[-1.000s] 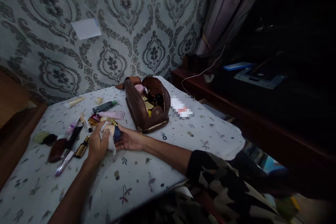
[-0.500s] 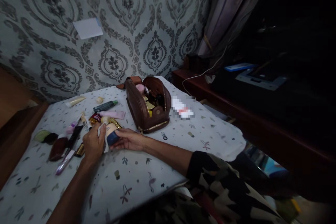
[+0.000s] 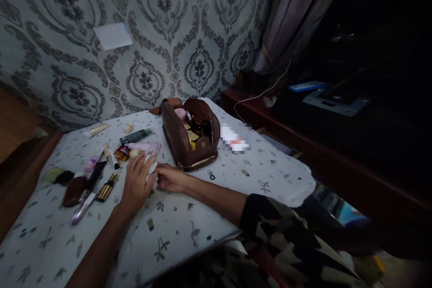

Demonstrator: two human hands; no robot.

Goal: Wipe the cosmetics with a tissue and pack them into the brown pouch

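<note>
My left hand point(image 3: 137, 182) presses a white cloth point(image 3: 150, 164) with its fingers bent over it. Against it, my right hand point(image 3: 170, 178) has its fingers closed round the blue-and-cream jar, which the cloth and fingers now mostly hide. Just behind my hands lie a pink tube point(image 3: 151, 146) and a round cream-coloured item point(image 3: 135, 153). An open brown bag point(image 3: 175, 137) holding several cosmetics stands right of them. Left of my left hand are a gold tube point(image 3: 108, 187), a purple-and-white tube point(image 3: 83, 209) and a dark red bottle point(image 3: 74, 190).
A green bottle point(image 3: 135, 136), a cream tube point(image 3: 96, 130) and a small red packet point(image 3: 122, 153) lie on the patterned cloth cover point(image 3: 182, 243). A dark red ledge point(image 3: 286, 144) with a white cable point(image 3: 259, 96) runs along the right.
My left hand has moved right and turned over the jar with the cloth, covering it. The gold tube beside it is now more exposed. My right hand has shifted little.
</note>
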